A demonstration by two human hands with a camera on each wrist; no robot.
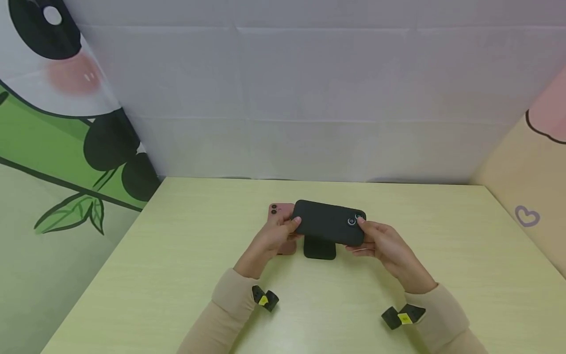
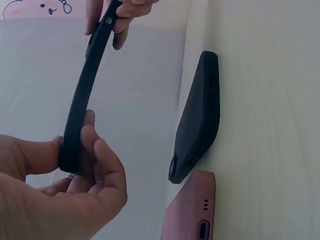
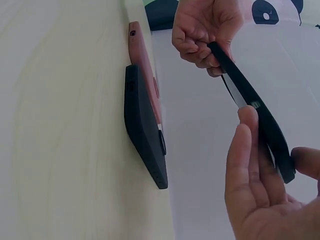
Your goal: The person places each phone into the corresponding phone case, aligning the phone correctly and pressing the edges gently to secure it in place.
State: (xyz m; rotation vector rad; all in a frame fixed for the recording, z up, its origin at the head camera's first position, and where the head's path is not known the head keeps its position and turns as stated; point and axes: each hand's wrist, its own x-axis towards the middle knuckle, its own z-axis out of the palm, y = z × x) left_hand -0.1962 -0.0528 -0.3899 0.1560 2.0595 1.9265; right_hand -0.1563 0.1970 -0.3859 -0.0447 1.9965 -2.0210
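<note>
Both hands hold a black phone [image 1: 327,222] lengthwise above the table, its back with ringed camera lenses turned toward the head camera. My left hand [image 1: 275,237] pinches the left end, thumb on the back and fingers beneath. At the camera end, my right hand [image 1: 383,244] grips with its thumb beside the lenses. Edge-on in the left wrist view, the phone [image 2: 82,97] looks slightly bowed. Below it lie a second black phone [image 1: 320,250] and, to its left, a pink phone [image 1: 287,248], both partly covered in the head view. The held phone's front is mostly hidden.
The pale yellow table [image 1: 177,275] ends at a light grey wall covering [image 1: 318,98] behind. A panel with cartoon print [image 1: 66,147] stands on the left, and a beige panel [image 1: 508,191] on the right. Small black devices [image 1: 265,298] are strapped to both sleeves.
</note>
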